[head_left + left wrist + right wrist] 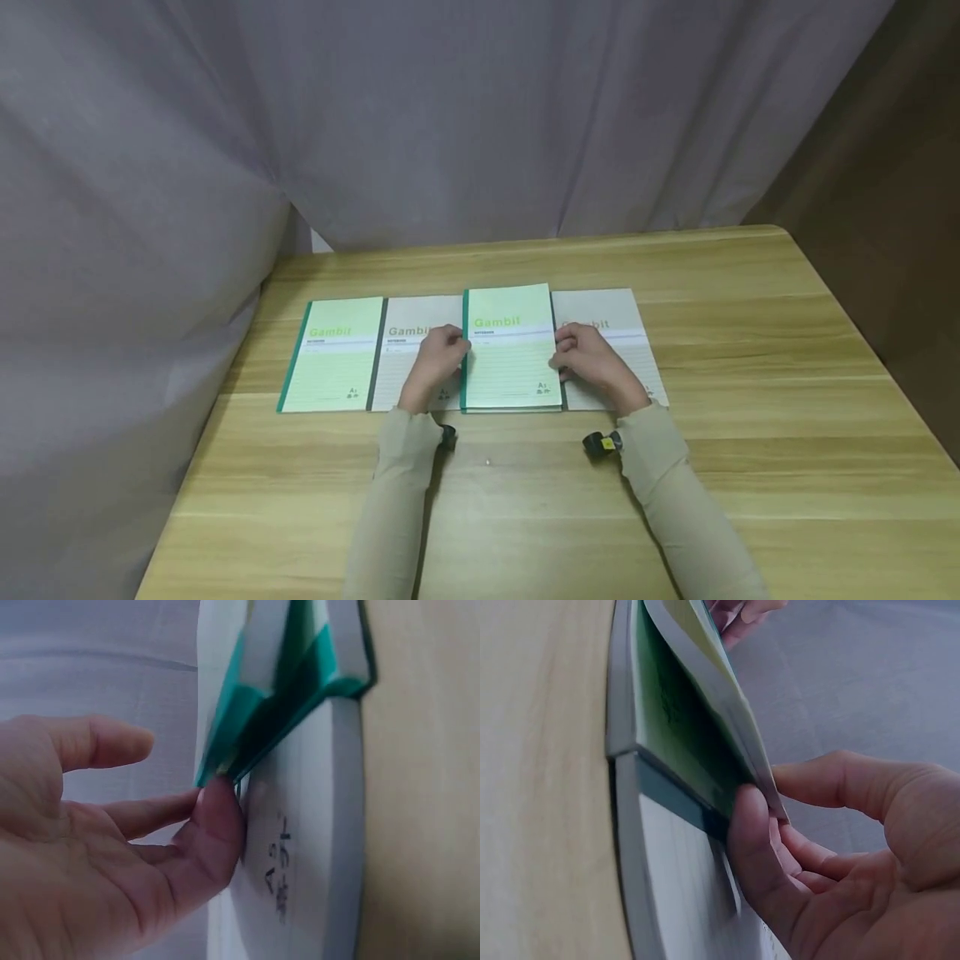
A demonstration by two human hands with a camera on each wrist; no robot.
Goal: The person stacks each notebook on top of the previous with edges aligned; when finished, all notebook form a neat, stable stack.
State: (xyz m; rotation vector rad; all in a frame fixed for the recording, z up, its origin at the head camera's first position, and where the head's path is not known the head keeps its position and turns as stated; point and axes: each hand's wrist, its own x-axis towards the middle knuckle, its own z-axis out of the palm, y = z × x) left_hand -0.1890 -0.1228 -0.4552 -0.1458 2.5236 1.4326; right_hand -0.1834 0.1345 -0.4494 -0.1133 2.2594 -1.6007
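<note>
A green-covered notebook (513, 367) is raised between my two hands, over another green notebook (349, 645) that lies flat beneath it. My left hand (437, 362) holds the raised notebook by its green spine (225, 727), fingers bent at its lower edge. At the opposite edge, my right hand (596, 362) pinches the notebook, thumb (832, 780) on one face and a finger tucked under the other. A grey notebook (405, 392) lies below my left hand; a second grey notebook (633, 354) lies partly hidden below my right hand.
Another green notebook (333, 358) lies at the left end of the row. The wooden table (517, 517) extends around the row. A grey curtain (450, 125) hangs behind and to the left. Dark wrist cameras (598, 445) sit at both cuffs.
</note>
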